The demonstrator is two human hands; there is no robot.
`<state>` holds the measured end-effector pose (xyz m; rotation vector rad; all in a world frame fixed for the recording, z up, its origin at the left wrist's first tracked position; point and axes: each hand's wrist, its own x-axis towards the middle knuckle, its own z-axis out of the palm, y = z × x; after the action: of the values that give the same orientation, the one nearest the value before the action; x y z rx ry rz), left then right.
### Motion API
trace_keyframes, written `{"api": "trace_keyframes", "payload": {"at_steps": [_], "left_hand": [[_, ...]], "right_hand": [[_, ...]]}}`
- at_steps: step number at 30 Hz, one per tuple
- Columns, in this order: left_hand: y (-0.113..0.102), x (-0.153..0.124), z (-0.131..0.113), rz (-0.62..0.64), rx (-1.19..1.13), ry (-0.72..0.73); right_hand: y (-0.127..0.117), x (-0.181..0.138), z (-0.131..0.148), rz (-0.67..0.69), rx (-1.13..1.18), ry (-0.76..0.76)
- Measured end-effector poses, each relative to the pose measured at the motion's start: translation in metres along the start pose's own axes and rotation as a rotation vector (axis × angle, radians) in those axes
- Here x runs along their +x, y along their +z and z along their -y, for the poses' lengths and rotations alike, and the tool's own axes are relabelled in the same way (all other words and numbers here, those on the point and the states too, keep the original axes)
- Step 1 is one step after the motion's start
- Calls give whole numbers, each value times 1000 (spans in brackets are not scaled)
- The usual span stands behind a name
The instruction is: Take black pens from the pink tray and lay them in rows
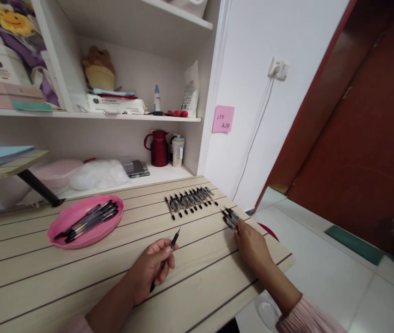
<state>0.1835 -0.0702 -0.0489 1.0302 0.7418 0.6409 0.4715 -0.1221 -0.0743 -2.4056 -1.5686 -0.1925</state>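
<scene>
My left hand (157, 263) is closed around an uncapped black pen (174, 238), its thin tip pointing up and away from me. Toward the table's right edge, my right hand (254, 243) has its fingers pinched at the near end of a small group of pens (230, 216); the fingertips are partly hidden. Between and beyond my hands lies a neat row of several black-and-clear pens (190, 201), side by side on the table. A pink oval bowl (53, 236) on the left holds several more pens (93, 219), piled lengthwise.
The striped wooden table (197, 291) ends at the right, above a tiled floor. A shelf unit (141, 118) rises behind, holding a dark red jug (159, 148), a light cup (178, 151) and a plastic bag (98, 175). A raised board (33, 162) juts in from the left.
</scene>
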Motion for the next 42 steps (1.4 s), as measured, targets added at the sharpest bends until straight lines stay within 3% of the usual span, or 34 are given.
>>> {"api": "trace_keyframes", "payload": {"at_steps": [12,22,35,42], "left_hand": [[-4,3,3,24,-6,7],[-1,1,1,14,-22,1],[-4,3,3,31,-1,6],[-4,4,3,26,-10,9]], "right_hand": [[9,6,0,21,-66,47],[10,1,-7,-48,-69,25],[8,3,-7,39,-99,73],[5,4,-8,18,-60,72]]}}
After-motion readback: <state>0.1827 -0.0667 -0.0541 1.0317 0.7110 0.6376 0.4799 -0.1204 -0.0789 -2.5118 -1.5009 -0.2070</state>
